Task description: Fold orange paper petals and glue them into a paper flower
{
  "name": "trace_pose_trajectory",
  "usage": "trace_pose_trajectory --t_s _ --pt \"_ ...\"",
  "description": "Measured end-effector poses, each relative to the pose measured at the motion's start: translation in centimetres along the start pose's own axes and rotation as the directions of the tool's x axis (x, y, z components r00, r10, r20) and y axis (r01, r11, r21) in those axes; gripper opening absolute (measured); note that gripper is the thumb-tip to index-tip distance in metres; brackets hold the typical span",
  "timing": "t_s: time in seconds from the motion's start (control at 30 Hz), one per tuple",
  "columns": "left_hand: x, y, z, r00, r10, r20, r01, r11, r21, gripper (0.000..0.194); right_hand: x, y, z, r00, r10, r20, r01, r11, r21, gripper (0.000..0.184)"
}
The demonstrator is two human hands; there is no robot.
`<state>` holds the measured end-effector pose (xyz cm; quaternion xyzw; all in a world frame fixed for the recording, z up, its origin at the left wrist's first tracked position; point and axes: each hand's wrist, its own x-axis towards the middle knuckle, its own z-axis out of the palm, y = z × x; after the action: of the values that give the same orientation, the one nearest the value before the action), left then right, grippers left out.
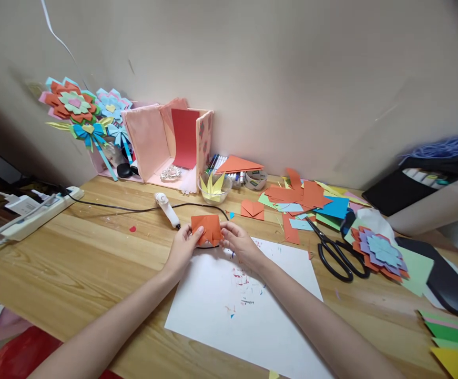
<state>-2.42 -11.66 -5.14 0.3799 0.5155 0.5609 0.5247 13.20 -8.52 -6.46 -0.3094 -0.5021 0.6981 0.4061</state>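
Observation:
A folded piece of orange paper [206, 227] is held up between both hands, above the far edge of a white sheet [213, 300] marked with coloured specks. My left hand [183, 245] grips its left side, thumb pressed on the front. At its right edge, my right hand [241, 243] pinches the paper with thumb and fingers. Just beyond the right hand lies a small folded orange paper piece [252, 209]. A white glue gun [167, 210] rests on the wooden table left of the held paper.
Black scissors [341, 258] lie at right beside orange and coloured paper scraps [299, 197] and a layered paper flower [380, 251]. A clear bowl [215, 196] with yellow paper stands before a pink box [145, 145]. Paper flowers [74, 102] and a power strip [39, 213] are left.

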Motion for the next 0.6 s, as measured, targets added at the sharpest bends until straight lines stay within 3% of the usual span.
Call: trace_pose_trajectory --t_s 0.3,0.6 --pt "-0.2 0.0 -0.2 0.998 -0.063 0.027 0.063 0.998 0.004 0.032 0.1 0.4 0.7 0.991 -0.039 -0.128 0.024 0.993 -0.116 0.028" --pt "-0.5 0.6 -0.1 0.987 -0.114 0.117 0.127 0.985 -0.113 0.034 0.0 0.2 1.1 0.980 -0.060 -0.191 0.030 0.987 -0.159 0.031"
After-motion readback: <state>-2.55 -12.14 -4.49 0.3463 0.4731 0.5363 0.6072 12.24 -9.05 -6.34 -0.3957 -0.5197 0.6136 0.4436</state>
